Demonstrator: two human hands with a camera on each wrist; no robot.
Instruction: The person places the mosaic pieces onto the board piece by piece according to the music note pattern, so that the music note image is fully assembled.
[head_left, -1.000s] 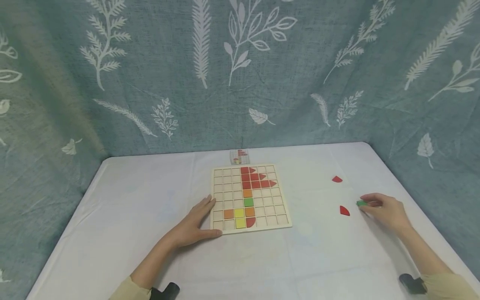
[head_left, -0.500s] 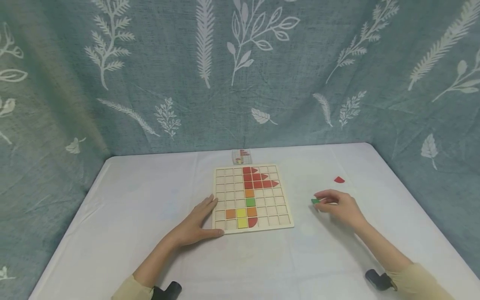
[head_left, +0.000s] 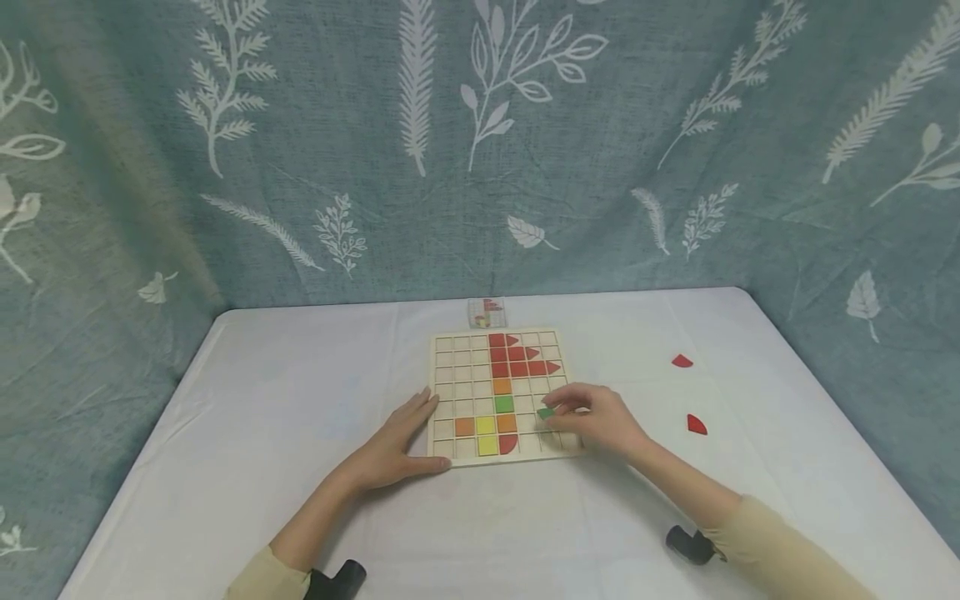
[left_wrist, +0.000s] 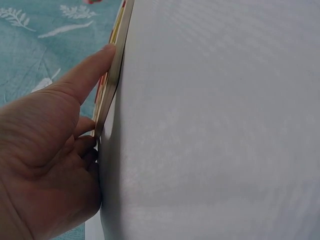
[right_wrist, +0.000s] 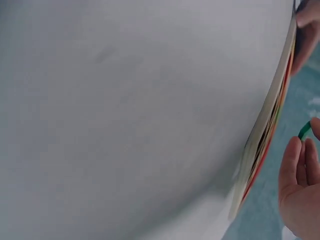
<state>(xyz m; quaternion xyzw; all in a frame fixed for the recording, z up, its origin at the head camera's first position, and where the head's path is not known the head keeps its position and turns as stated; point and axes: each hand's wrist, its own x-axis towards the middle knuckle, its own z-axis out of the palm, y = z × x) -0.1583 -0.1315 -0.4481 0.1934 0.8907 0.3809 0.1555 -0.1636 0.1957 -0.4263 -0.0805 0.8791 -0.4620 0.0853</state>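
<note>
A wooden grid board [head_left: 453,368] lies on the table, seen edge-on in both wrist views. Red, orange, yellow and green pieces sit in some of its squares. My left hand [head_left: 386,446] rests at the board's left side, fingers stretched along the edge and thumb on the near left corner. Over the right half of the board, my right hand [head_left: 600,421] pinches a small green tile [head_left: 545,413] between thumb and fingertips. In the right wrist view the tile [right_wrist: 304,131] shows edge-on, held above the board's surface.
Two red quarter-circle pieces, a far one [head_left: 682,361] and a nearer one [head_left: 697,425], lie on the white tablecloth [head_left: 637,517] to the right. A small pattern card [head_left: 487,313] lies behind the board. A teal leaf-print curtain [head_left: 420,233] hangs behind the table.
My right hand has carried the green tile leftward from the far right of the table to over the board. The left hand stays at the board's edge.
</note>
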